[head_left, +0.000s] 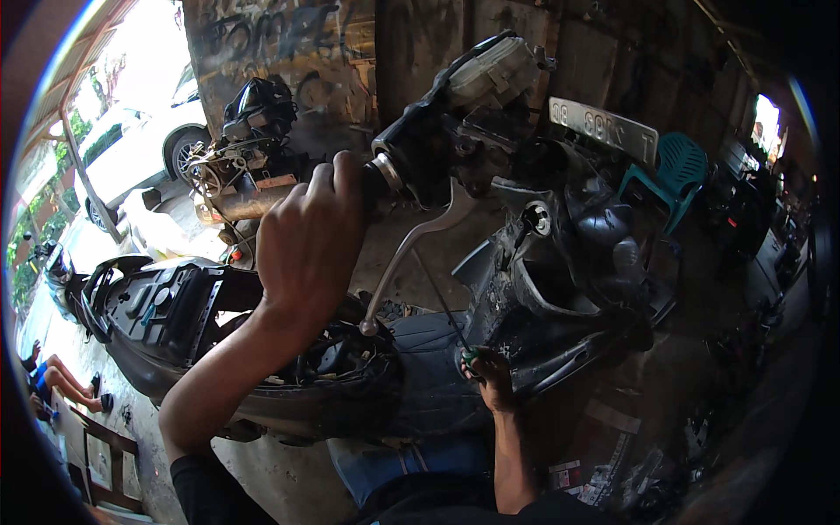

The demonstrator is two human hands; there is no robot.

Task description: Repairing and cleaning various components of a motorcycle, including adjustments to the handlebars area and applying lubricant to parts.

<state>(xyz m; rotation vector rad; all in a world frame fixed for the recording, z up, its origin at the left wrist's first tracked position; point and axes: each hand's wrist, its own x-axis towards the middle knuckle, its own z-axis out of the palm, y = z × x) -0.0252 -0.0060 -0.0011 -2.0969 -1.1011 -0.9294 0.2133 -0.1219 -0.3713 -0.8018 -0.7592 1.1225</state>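
Observation:
A scooter with its front covers partly off stands across the view. My left hand [306,232] is closed around its black handlebar grip [378,182] at the upper middle. From the handlebar a silver brake lever [394,267] curves down. Lower, beside the scratched dark front panel [499,328], my right hand [492,385] is wrapped round the green handle of a long screwdriver [442,304]. Its thin shaft slants up and left toward the lever; whether the tip touches anything is unclear. Above, the loose-looking headlight and instrument unit [494,74] tilts upward.
A licence plate [604,129] juts out behind the front panel, near a teal plastic chair [669,175]. An engine [245,162] stands by the wall, with a white car [144,144] outside. A person's legs [70,385] and a wooden bench [109,459] are at lower left.

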